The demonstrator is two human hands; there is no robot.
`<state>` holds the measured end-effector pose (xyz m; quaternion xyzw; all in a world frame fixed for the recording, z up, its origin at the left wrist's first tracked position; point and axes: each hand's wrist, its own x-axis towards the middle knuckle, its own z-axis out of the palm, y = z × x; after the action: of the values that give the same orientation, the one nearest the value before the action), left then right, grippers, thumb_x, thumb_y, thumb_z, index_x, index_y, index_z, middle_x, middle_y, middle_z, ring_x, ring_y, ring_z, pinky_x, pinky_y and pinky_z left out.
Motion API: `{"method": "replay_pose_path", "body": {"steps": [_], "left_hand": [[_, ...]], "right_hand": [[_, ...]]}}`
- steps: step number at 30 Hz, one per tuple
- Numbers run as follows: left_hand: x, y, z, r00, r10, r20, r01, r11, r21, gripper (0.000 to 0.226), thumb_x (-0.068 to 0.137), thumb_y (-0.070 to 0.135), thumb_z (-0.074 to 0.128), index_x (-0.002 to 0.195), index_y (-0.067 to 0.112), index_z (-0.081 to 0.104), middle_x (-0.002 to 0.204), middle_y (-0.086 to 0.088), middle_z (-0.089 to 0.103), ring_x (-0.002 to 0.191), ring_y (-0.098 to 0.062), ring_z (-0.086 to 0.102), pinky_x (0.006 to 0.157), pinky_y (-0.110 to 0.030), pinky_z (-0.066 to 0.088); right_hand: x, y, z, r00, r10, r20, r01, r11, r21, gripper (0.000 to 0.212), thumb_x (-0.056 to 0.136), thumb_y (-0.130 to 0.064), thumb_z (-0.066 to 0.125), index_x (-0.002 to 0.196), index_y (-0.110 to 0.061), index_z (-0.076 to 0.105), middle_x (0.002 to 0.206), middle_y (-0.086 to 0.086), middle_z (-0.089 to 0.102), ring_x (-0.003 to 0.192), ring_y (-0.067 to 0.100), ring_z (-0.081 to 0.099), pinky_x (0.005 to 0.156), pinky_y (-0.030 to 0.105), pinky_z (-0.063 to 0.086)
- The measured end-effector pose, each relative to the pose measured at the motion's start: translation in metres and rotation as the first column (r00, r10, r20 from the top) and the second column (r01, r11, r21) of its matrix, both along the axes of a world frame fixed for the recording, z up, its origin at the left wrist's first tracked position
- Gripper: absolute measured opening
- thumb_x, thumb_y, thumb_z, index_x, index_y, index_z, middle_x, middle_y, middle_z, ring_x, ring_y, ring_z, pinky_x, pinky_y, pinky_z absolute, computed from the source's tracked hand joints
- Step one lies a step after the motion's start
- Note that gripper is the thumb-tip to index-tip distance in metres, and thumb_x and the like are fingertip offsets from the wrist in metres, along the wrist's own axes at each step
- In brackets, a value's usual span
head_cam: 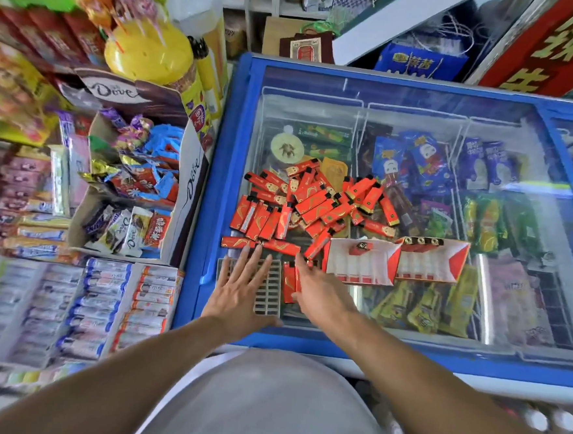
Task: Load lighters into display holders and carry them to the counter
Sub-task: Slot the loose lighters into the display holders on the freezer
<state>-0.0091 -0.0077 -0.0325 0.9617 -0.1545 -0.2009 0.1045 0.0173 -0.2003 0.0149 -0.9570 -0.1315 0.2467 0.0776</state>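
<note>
The freezer lid [406, 89] serves as my workbench: lighters [313, 198] heaped mid-glass. My left hand [239, 291] lies flat, steadying the grid holder [270, 290]; my right hand [320, 290] seemingly pinches lighters [289, 281] to slot in.

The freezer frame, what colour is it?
Blue, in the head view: the freezer frame runs around the glass lid.
</note>
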Motion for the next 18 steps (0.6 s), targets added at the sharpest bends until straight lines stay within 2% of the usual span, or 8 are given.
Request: {"method": "replay_pose_path", "body": {"steps": [5,7,10,14,16,18], "left_hand": [[0.010,0.002,0.000,0.998,-0.048,0.028,0.049,0.998,-0.038,0.122,0.075,0.089,0.047,0.156,0.026,-0.019,0.163,0.000,-0.030,0.148,-0.019,-0.033,0.122,-0.051,-0.014],[0.009,0.005,0.001,0.996,-0.050,0.068,0.054,0.996,-0.071,0.119,0.078,0.083,0.052,0.160,0.021,-0.008,0.166,-0.003,-0.021,0.151,-0.019,-0.027,0.124,-0.050,-0.008],[0.002,0.014,-0.001,0.994,-0.060,0.093,0.065,0.996,-0.054,0.118,0.077,0.083,0.053,0.161,0.017,0.003,0.168,-0.006,-0.012,0.153,-0.022,-0.021,0.124,-0.049,-0.008],[-0.007,0.024,-0.007,0.995,-0.074,0.061,0.073,0.997,0.017,0.117,0.076,0.079,0.057,0.161,0.016,0.007,0.168,-0.006,-0.010,0.153,-0.022,-0.019,0.124,-0.049,-0.005],[-0.008,0.025,-0.008,0.996,-0.075,0.055,0.073,0.997,0.028,0.116,0.079,0.075,0.058,0.161,0.016,0.003,0.167,-0.005,-0.014,0.152,-0.021,-0.022,0.124,-0.048,-0.007],[-0.008,0.024,-0.008,0.997,-0.067,0.041,0.067,0.998,0.018,0.115,0.082,0.073,0.058,0.160,0.018,-0.006,0.166,-0.004,-0.020,0.150,-0.020,-0.028,0.125,-0.048,-0.008]], "right_hand": [[0.009,0.013,0.000,1.000,-0.014,-0.015,0.015,1.000,0.001,0.086,0.093,-0.024,0.067,0.157,-0.015,0.010,0.104,0.010,0.066,0.079,0.023,0.067,0.067,0.038,0.058],[0.008,0.015,0.001,1.000,-0.022,0.003,0.022,1.000,0.018,0.077,0.092,-0.017,0.068,0.152,-0.013,0.021,0.102,0.009,0.067,0.078,0.023,0.067,0.065,0.036,0.057],[0.004,0.016,0.000,0.996,-0.079,-0.049,0.081,0.996,0.037,0.068,0.091,-0.011,0.069,0.146,-0.010,0.030,0.102,0.009,0.065,0.076,0.019,0.059,0.062,0.030,0.047],[0.001,0.018,-0.002,0.995,-0.086,-0.053,0.090,0.992,0.083,0.064,0.085,-0.014,0.077,0.139,-0.012,0.042,0.109,0.006,0.064,0.089,0.019,0.061,0.071,0.028,0.046],[-0.002,0.021,-0.002,0.996,-0.090,-0.028,0.093,0.991,0.098,0.064,0.081,-0.014,0.081,0.134,-0.013,0.045,0.117,0.003,0.060,0.095,0.018,0.063,0.078,0.029,0.051],[-0.007,0.021,-0.005,0.994,-0.105,0.011,0.104,0.989,0.109,0.062,0.076,-0.011,0.084,0.124,-0.017,0.045,0.116,0.001,0.054,0.084,0.016,0.061,0.072,0.030,0.055]]}}
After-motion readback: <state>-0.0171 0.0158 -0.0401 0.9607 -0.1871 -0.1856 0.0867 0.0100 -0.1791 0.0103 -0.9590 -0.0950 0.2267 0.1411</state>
